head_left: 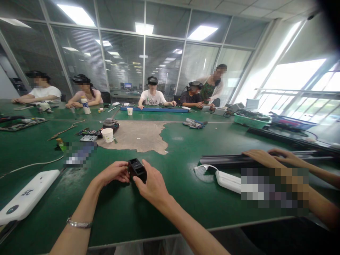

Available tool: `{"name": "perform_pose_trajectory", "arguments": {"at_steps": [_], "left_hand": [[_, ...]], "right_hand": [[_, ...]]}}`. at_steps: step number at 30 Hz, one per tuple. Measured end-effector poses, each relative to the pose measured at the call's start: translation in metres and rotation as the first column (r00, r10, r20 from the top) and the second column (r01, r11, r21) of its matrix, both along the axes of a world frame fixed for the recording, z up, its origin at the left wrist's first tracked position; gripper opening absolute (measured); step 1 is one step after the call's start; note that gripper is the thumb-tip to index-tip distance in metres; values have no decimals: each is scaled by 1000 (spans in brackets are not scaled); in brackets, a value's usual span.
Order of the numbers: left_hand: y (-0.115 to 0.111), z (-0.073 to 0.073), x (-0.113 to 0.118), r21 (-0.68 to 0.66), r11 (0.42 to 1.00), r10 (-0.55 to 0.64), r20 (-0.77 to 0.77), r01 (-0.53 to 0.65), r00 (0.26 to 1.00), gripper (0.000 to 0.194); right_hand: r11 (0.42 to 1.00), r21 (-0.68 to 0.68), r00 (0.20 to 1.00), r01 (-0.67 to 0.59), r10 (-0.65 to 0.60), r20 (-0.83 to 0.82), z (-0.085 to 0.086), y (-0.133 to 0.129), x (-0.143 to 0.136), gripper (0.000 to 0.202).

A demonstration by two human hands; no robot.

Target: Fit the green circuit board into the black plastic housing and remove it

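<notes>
Green flat-topped table [196, 202], under and all around both hands. Past the hands: brown flat sheet with a ragged edge [138, 136], lying on the table. Right of right hand, well apart: long black ridged bar [220, 161]; a co-worker's hand [257, 156] rests on it. Left of left hand: long white device with rounded corners [32, 194], dark number on top, angled away. Between right hand and the co-worker's arms, nearer than the bar: white rectangular block with a white cable [228, 182].

Right hand [152, 180]: grasping, thumb at near side, fingers along right side of a small black rectangular box [137, 168]. Left hand [117, 172]: fingers curled in, tips against the box's left side, gripping there. Box sits between the two hands, tilted, top face with small markings too blurred to read; can't tell if it touches the table. Beyond left hand, by the sheet's left edge: white paper cup [107, 135], upright. Silver metal bracelet [79, 224] on left wrist.
</notes>
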State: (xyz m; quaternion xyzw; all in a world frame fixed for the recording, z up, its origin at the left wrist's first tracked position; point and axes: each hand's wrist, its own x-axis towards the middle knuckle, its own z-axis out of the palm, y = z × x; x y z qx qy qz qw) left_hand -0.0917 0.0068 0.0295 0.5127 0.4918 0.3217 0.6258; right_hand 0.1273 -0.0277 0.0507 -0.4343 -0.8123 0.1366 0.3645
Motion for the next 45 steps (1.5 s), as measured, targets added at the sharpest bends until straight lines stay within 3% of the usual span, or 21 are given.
{"name": "perform_pose_trajectory", "arguments": {"at_steps": [8,26,40,45], "left_hand": [[-3,3,1,-7,1000,7,-55,-8,998,58],[5,-1,-1,-24,999,-26,-21,25,999,57],[9,2,1,-94,994,-63,5,63,998,54],[9,2,0,-97,994,-45,13,46,999,60]], "right_hand": [[1000,21,993,-9,6,115,-14,-7,0,67],[982,42,973,-182,174,155,-18,13,12,62],[991,111,997,-73,73,7,-4,16,27,60],[983,157,994,98,-89,-64,4,37,43,61]]}}
